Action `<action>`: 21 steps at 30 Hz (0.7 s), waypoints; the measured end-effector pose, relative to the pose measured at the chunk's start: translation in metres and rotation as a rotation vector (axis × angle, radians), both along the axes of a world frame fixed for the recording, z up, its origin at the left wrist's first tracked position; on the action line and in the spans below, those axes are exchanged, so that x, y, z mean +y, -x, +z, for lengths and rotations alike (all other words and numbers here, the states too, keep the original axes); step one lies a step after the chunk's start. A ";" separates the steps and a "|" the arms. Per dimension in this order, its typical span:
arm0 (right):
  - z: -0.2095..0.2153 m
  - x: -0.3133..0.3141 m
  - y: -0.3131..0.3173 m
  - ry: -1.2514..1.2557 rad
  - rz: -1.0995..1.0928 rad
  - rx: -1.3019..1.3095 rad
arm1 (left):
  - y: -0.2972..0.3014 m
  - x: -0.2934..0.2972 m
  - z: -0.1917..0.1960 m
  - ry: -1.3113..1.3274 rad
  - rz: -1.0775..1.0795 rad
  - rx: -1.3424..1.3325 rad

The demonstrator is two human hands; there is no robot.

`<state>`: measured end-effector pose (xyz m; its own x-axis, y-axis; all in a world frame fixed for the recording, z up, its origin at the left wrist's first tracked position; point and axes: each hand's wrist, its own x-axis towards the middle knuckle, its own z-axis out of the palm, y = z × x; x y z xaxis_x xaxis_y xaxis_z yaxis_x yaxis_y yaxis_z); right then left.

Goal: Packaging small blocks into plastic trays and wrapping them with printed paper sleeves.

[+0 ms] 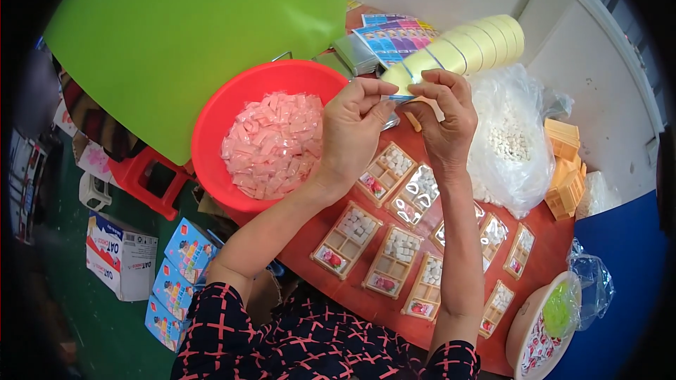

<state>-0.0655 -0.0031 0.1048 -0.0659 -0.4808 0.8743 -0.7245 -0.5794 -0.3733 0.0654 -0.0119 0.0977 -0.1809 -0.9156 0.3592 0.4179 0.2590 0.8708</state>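
A long pale yellow strip of label backing [465, 46], crossed by thin dark lines, curls up and away to the right. Its near end is between my two hands, and a blue edge shows there. My left hand [355, 127] pinches that end with thumb and forefinger. On the other side my right hand [448, 112] is closed on the same strip, fingertips bent. Below the hands lie several compartment trays [346, 241], each with small white pieces and a red fruit picture in one section. One clear-covered tray [415, 197] lies under the right forearm's left side.
To the left, a red basin [204, 134] holds pink packets [274, 144]. Printed sheets [398, 39] lie at the back. A clear bag of white pieces [510, 141] and orange trays [563, 169] stand right. A pale bowl of wrapped packets [521, 324] sits at the near right edge.
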 end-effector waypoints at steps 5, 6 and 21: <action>-0.004 -0.006 -0.005 -0.001 -0.006 0.009 | 0.001 0.002 -0.009 0.131 0.180 -0.052; -0.006 -0.009 -0.005 0.003 0.012 0.025 | -0.001 0.001 -0.009 0.131 0.180 -0.052; -0.012 -0.024 -0.009 -0.063 0.117 -0.042 | -0.019 -0.038 -0.011 0.548 0.272 -0.413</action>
